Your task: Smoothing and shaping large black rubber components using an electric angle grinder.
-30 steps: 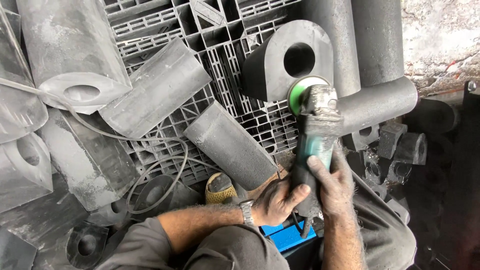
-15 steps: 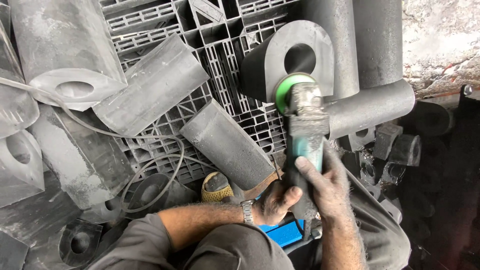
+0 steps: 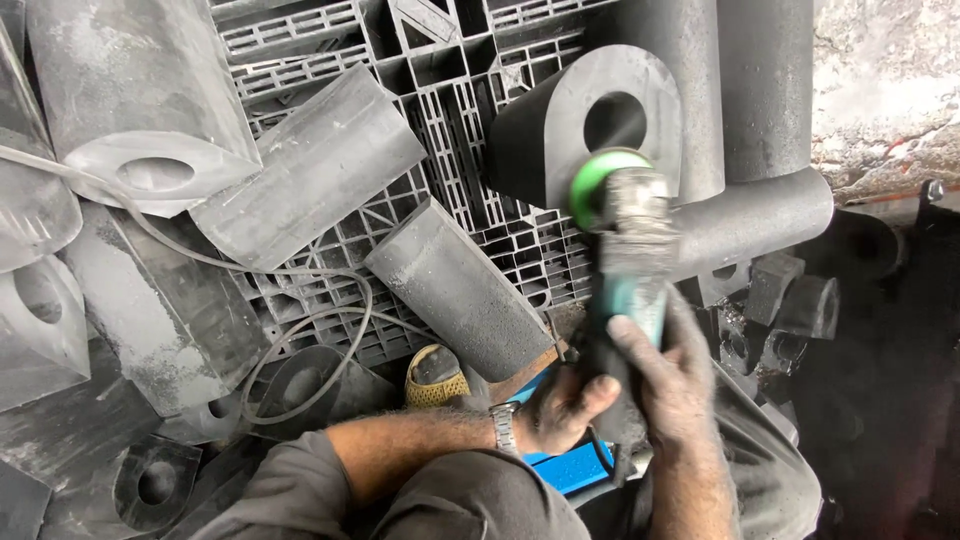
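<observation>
Grey plastic pallet grating [image 3: 470, 110] fills the floor of this dusty work spot, strewn with dark rubber blocks. Far left lies a large block with an oval hole [image 3: 130, 120]; a pale cable [image 3: 300, 320] loops over the grating beside a slanted block [image 3: 310, 165]. Toward the middle a rounded block [image 3: 460, 290] rests near a yellow-soled sandal [image 3: 437, 378].

The left hand [image 3: 560, 405], a watch at its wrist, is curled shut around the rear of the angle grinder [image 3: 630, 290]. The right hand [image 3: 675, 375] is wrapped over the teal body. The grinder's green-guarded head touches the face of the holed block [image 3: 580, 120], just below the hole.

As a judgement: the disc could catch the hole's edge and kick toward the bare hands, and the loose cable lies close enough to snag.

Compared with a second ago, the grinder head sits further left and higher on the block face, and the hands have followed it.
</observation>
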